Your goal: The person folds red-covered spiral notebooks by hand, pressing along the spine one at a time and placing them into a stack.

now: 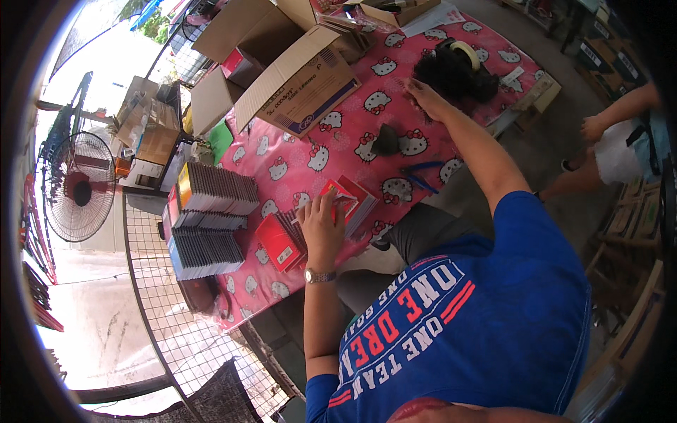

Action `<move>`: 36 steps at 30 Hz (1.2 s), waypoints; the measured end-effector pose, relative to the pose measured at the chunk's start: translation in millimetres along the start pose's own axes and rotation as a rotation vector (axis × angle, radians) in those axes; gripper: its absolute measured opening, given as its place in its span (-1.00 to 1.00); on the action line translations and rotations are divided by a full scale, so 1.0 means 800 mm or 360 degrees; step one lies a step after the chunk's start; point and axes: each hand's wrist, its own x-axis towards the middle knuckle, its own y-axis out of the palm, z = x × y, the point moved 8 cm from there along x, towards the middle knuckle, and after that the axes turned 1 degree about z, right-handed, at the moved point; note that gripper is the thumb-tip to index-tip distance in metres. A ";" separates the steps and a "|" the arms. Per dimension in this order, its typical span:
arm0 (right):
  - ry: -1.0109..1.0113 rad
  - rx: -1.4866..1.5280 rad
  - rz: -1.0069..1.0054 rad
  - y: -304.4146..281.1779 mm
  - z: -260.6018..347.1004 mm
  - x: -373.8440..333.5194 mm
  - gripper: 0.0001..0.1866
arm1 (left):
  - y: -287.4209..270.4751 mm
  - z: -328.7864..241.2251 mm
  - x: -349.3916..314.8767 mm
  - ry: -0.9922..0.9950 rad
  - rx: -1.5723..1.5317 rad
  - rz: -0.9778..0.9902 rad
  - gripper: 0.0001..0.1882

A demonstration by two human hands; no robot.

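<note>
My left hand rests over a row of red packs near the table's front edge, its fingers stretched out across their tops. Another group of red packs with pale edges lies just right of that hand. My right hand reaches far over the table, beside a black bristly bundle. Its fingers look apart, with nothing clearly visible in them; their undersides are hidden. A roll of cream tape sits against the bundle. Between my hands lie a small dark lump and blue-handled pliers.
Stacked packs with dark edges stand at the table's left. Behind them is an open cardboard box. A pink patterned cloth covers the table. A standing fan is far left; another person stands at the right.
</note>
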 end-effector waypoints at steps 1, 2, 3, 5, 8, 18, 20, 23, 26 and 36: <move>-0.0081 -0.0207 0.0072 0.008 0.007 0.002 -0.66 | 0.000 -0.001 0.000 -0.0002 0.0000 -0.0004 -0.69; -0.0161 -0.0413 0.0146 0.015 0.013 0.004 -0.66 | 0.001 -0.001 0.002 -0.0005 -0.0002 -0.0004 -0.69; -0.0156 -0.0411 0.0147 0.017 0.012 0.007 -0.66 | 0.002 -0.002 0.003 0.0008 0.0001 -0.0007 -0.70; -0.0116 -0.0278 0.0260 0.025 0.011 0.012 -0.59 | 0.002 -0.002 0.004 0.0021 0.0005 -0.0005 -0.70; -0.0001 -0.0264 0.0213 0.021 0.002 0.021 -0.58 | 0.004 -0.004 0.007 0.0012 0.0011 0.0012 -0.70; -0.0176 -0.0637 0.0602 0.069 0.010 0.016 -0.66 | 0.000 -0.006 0.004 -0.0014 0.0021 -0.0006 -0.69; -0.0122 -0.0603 0.0558 0.074 0.011 0.018 -0.66 | 0.001 -0.004 0.002 -0.0033 0.0034 0.0012 -0.69; -0.0681 -0.1055 0.0788 0.100 0.032 0.002 -0.63 | -0.002 -0.014 0.010 0.0057 0.0012 -0.0057 -0.71; -0.0937 -0.1145 0.1100 0.225 0.064 -0.126 -0.70 | -0.001 0.001 -0.005 0.0002 0.0015 -0.0057 -0.73; -0.1038 -0.0975 0.1064 0.272 0.091 -0.225 -0.78 | -0.002 0.001 0.003 0.0020 -0.0062 -0.0052 -0.77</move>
